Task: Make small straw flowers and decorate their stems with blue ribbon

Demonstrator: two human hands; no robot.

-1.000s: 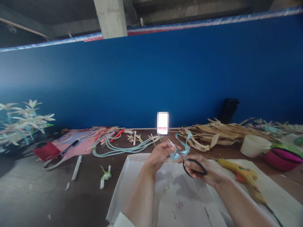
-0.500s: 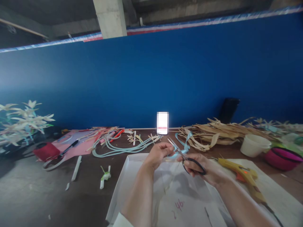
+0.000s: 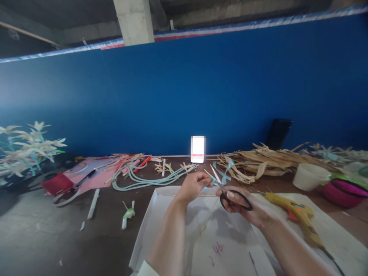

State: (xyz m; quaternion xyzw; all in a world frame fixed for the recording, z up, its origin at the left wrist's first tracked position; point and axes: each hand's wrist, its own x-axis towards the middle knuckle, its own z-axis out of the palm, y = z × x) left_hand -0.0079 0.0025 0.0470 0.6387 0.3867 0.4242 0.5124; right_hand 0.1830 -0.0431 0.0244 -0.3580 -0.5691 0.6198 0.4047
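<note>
My left hand is closed in a pinch above the far part of a shallow white box lid. A small bit of light blue ribbon shows at its fingertips. In my right hand is a pair of scissors, fingers through the black handles. The blades are spread and point up and left, close to the left fingertips. Behind the blades, a curled light blue ribbon lies on the dark table. Whether the blades touch the ribbon I cannot tell.
A yellow glue gun lies on white paper at right. Beyond it stand a white cup and a magenta bowl. Dried husks are heaped behind. Blue cords and a red ribbon roll lie left, a lit screen at back.
The scissor blades have opened wider, with the handles spreading apart. Less light blue ribbon shows between my hands. Both hands stay in nearly the same place.
</note>
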